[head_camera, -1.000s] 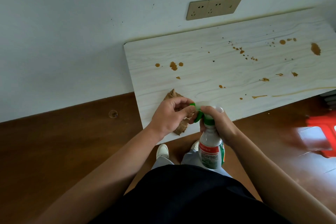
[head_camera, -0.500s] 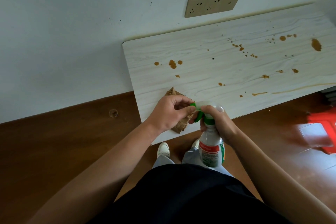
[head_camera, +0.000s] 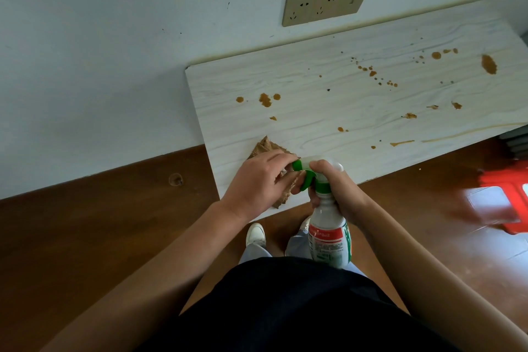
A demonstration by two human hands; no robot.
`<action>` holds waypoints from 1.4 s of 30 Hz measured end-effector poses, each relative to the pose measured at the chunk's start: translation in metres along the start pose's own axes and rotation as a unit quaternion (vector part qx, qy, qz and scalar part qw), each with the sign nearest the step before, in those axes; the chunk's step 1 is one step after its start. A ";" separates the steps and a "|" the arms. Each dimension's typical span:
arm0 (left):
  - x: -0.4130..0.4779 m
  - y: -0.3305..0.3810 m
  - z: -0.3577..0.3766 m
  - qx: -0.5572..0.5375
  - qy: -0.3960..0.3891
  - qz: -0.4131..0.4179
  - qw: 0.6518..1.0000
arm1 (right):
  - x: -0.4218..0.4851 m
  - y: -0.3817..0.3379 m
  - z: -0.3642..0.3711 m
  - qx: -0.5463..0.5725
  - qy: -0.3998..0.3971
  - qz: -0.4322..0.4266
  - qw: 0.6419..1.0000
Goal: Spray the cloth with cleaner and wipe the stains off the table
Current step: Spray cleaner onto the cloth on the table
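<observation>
left hand (head_camera: 257, 180) pinches crumpled coarse-weave brown cloth (head_camera: 267, 147) at front-left corner of pale wood-grain desk (head_camera: 314, 88) | right hand (head_camera: 334, 188) grips neck of white plastic spray bottle (head_camera: 328, 234), green nozzle just beside cloth | label: red band, green panel, print unreadable | brown blotchy stains (head_camera: 265, 99) spatter desktop

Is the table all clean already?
No, brown stains dot the table while the left hand holds the cloth by the spray bottle.
</observation>
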State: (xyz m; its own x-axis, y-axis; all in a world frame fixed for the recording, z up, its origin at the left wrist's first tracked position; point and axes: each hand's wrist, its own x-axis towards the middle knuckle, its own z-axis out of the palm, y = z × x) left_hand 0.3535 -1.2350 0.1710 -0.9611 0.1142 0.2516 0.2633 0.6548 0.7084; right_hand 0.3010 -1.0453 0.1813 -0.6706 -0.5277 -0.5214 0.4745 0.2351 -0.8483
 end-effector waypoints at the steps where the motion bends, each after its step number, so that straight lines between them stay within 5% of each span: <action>1: 0.001 0.000 -0.001 0.018 -0.004 0.015 1.000 | 0.000 0.000 0.001 -0.003 -0.002 0.000 1.000; 7: 0.005 -0.003 -0.001 0.030 -0.022 0.036 0.999 | -0.003 0.002 0.001 -0.030 0.029 -0.004 0.999; 16: -0.002 -0.021 0.003 -0.068 -0.089 -0.048 0.993 | 0.001 0.007 -0.004 -0.097 0.040 -0.020 0.994; 26: -0.075 -0.103 0.019 0.176 -0.111 -0.229 0.951 | 0.014 0.015 -0.001 -0.159 0.170 0.007 0.973; 33: -0.104 -0.120 0.040 0.194 -0.168 -0.270 0.928 | 0.027 0.023 0.008 -0.263 0.268 0.022 0.926; 42: -0.105 -0.121 0.042 0.208 -0.167 -0.267 0.926 | 0.037 0.019 0.021 -0.337 0.241 -0.001 0.910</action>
State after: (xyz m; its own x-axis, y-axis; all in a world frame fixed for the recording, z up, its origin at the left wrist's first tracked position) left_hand 0.4195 -1.2952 0.0310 -0.9354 -0.1305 -0.3286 -0.2462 0.9074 0.3405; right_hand 0.2964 -1.0775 0.1479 -0.9204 -0.1473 -0.3621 0.1243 0.7679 -0.6284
